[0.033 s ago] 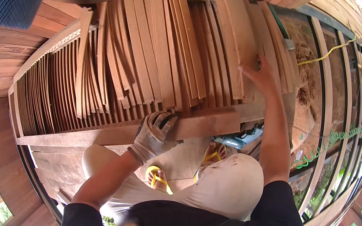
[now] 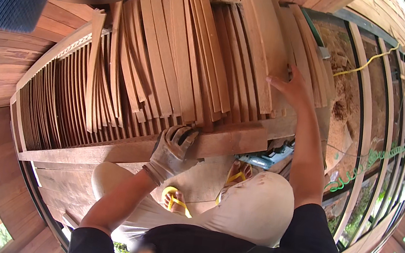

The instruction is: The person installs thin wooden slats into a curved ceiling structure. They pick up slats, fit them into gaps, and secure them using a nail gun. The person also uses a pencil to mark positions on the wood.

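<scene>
My left hand (image 2: pixel 173 151), in a worn grey glove, rests on the near wooden rail (image 2: pixel 234 140) of a slatted frame. Its fingers curl over the rail's top edge. Further right, my bare right hand (image 2: pixel 294 89) reaches forward onto the boards, thumb and fingers apart. The thumb touches the face of a wide brown board (image 2: pixel 263 36); the other fingertips are partly hidden. Thin wooden slats (image 2: pixel 158 52) lie loose across the frame, left of the wide board. Beneath them, upright slats (image 2: pixel 68 98) stand in close rows.
A teal power tool (image 2: pixel 268 157) lies beyond my right knee, next to the rail's end. Rightward, joists (image 2: pixel 359 108) span bare earth, crossed by a yellow cord (image 2: pixel 366 63) and a coiled green hose (image 2: pixel 381 153). My feet in yellow sandals (image 2: pixel 176 201) stand close to the frame.
</scene>
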Action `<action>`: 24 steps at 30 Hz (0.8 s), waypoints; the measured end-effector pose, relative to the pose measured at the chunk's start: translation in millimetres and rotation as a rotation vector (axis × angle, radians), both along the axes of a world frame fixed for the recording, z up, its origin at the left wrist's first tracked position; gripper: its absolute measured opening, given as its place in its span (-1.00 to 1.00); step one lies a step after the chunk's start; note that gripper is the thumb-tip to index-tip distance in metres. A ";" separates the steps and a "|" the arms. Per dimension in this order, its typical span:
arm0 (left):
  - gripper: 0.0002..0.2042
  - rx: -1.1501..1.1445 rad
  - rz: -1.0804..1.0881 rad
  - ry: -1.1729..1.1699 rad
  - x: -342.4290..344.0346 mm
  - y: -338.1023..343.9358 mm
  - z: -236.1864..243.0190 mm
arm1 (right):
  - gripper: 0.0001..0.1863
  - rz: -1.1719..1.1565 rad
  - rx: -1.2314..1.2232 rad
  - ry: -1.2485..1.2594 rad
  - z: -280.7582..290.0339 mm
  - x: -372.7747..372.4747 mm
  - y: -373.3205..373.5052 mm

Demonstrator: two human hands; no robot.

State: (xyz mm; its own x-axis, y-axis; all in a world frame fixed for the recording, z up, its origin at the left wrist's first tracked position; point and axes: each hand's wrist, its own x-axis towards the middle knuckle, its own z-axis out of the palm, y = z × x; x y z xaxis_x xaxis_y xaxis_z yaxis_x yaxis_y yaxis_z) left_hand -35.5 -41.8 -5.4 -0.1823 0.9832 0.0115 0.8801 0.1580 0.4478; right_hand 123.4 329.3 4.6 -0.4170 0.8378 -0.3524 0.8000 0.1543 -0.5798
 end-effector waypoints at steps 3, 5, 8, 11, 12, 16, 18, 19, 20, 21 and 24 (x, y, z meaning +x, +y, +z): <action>-0.14 0.031 0.030 0.012 8.7 8.5 4.5 | 0.14 0.051 0.133 -0.119 -15.8 -9.2 -0.1; -0.16 0.083 0.052 0.014 17.3 14.8 3.3 | 0.08 0.040 0.177 -0.057 -7.3 -22.5 -9.7; -0.18 0.172 0.092 -0.081 33.1 31.1 6.5 | 0.03 0.017 0.111 0.025 10.9 -18.5 -14.0; -0.19 0.204 0.175 -0.281 41.5 49.6 13.8 | 0.04 0.027 0.046 0.096 16.3 -3.4 -33.6; -0.18 0.196 0.211 -0.360 43.8 55.7 15.3 | 0.05 0.035 0.034 0.117 16.9 0.3 -41.6; -0.44 0.119 0.443 -0.913 47.9 101.4 -0.2 | -0.01 0.071 -0.003 0.150 28.0 -11.8 -68.9; -0.55 0.121 0.566 -1.213 41.2 108.8 -29.0 | -0.08 0.125 0.030 0.160 23.2 -19.0 -75.1; -0.59 0.114 0.622 -1.371 39.2 115.4 -34.5 | -0.12 0.146 0.051 0.199 15.0 -18.0 -76.4; -0.62 0.092 0.619 -1.349 35.2 118.1 -38.8 | -0.15 0.167 0.073 0.238 4.8 -17.5 -78.1; -0.64 0.071 0.617 -1.326 28.9 118.7 -42.4 | -0.19 0.189 0.093 0.277 -2.3 -16.6 -78.8; -0.69 0.084 0.649 -1.241 25.2 112.7 -54.1 | -0.31 0.155 0.042 0.405 -11.7 -16.3 -75.0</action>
State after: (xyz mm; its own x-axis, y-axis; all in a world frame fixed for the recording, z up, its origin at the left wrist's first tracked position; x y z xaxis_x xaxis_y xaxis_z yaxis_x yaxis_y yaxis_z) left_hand -10.3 70.9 -59.5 -0.5326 0.7253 -0.4362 -0.3094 0.3128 0.8980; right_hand 107.1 254.3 -7.0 -0.6362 0.7649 -0.1009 0.4746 0.2848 -0.8329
